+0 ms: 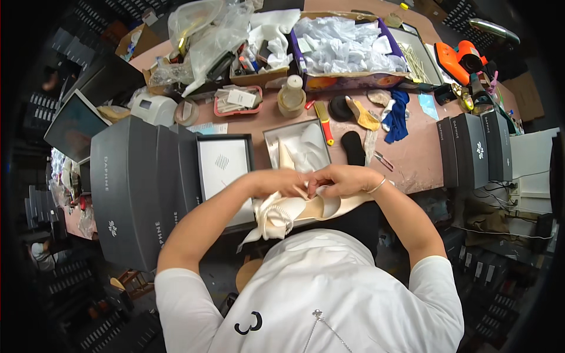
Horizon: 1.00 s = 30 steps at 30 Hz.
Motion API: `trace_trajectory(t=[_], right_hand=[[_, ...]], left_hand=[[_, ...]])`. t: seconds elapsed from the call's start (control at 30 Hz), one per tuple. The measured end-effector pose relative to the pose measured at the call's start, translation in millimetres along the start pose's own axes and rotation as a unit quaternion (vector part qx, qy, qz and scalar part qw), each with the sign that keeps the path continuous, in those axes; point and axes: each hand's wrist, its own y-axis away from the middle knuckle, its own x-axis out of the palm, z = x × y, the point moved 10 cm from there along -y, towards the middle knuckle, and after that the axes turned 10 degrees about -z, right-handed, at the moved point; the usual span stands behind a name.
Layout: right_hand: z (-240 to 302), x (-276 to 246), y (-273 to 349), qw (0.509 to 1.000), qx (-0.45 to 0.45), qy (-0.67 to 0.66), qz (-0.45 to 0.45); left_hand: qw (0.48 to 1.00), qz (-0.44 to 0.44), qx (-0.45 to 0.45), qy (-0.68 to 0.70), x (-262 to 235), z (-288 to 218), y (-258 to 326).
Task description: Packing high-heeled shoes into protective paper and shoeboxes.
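Observation:
A cream shoe [347, 206] with a pale bow [273, 217] edged in pearl-like beads lies sideways close in front of my body. My left hand [282, 182] is closed on its upper edge, thumb and fingers pinched together. Against it, my right hand [344, 179] pinches the same edge near the opening; the small part between the fingertips is hidden. Just beyond my hands stands an open grey shoebox [266, 141]. White tissue [312, 144] and a second cream shoe [286, 154] lie inside it.
Dark shoeboxes stand at the left [126, 188] and right [465, 150]. A white-faced box [223, 162] lies left of the open one. Beyond are a glue jar [291, 100], a yellow-and-red brush [323, 122], a blue cloth [397, 117], tweezers [384, 161] and a paper-filled carton [347, 82].

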Motion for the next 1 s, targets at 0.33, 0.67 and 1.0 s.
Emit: trace_trajectory(t=[0.33, 0.67, 1.0], right_hand=[[52, 40, 5, 0.876, -0.234, 0.38, -0.186], [46, 32, -17, 0.777, -0.247, 0.482, -0.319], [51, -2, 11, 0.859, -0.152, 0.291, -0.393]], left_hand=[[0.845, -0.063, -0.013, 0.532, 59, 100, 8], [0.788, -0.225, 0.1, 0.565, 27, 84, 29], [0.771, -0.345, 0.21, 0.492, -20, 81, 42]])
